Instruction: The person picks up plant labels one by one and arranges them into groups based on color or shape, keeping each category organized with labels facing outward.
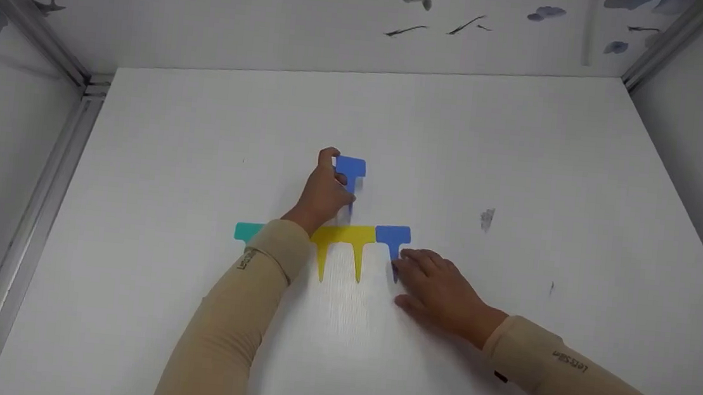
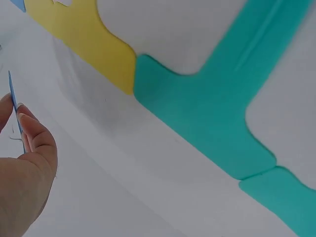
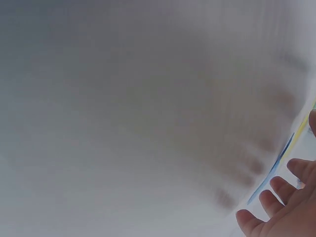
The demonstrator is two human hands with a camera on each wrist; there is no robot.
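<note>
My left hand [image 1: 324,193] pinches a blue T-shaped plant label [image 1: 352,166] above the row, broad head facing away from me. In the left wrist view this label [image 2: 16,108] appears edge-on between thumb and fingers. Below it lie teal labels [image 2: 192,111], yellow labels [image 1: 358,235] and a second blue label [image 1: 393,233], heads side by side and stems toward me. The left forearm covers part of the teal end. Beside the second blue label's stem, my right hand [image 1: 445,295] has its fingers extended; whether they touch the stem is unclear.
The white tabletop [image 1: 557,177] carries a grey smudge [image 1: 487,219] right of the labels. White panels with fish prints [image 1: 278,19] rise at the back and both sides, with metal framing [image 1: 37,227] along the left edge.
</note>
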